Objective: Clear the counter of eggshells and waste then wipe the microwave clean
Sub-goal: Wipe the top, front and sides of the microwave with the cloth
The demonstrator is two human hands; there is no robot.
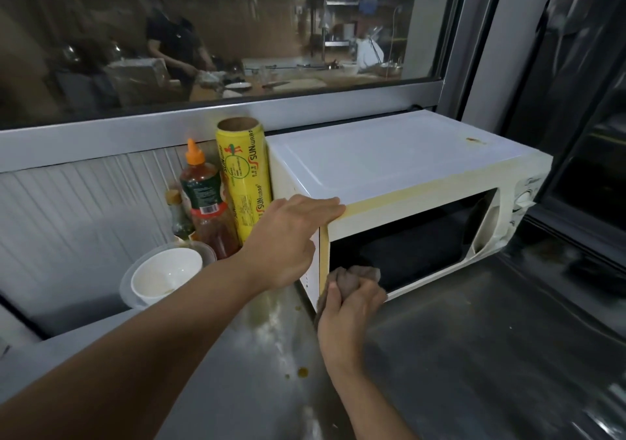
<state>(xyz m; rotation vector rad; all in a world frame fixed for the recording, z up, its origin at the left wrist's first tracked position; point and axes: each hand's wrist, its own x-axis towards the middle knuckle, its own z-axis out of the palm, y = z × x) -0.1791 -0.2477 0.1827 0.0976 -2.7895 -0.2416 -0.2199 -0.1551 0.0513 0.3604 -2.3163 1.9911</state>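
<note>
Nearest, the right hand [352, 299] bunches a brown cloth [355, 275] against the white microwave's [389, 158] lower-left door corner. Its long front runs rightward on the steel counter [457, 355]. The left hand [288, 239] lies flat, fingers straight, bracing the top-left edge.

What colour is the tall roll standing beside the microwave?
The roll is yellow with red and green print, as the head view shows.
</note>
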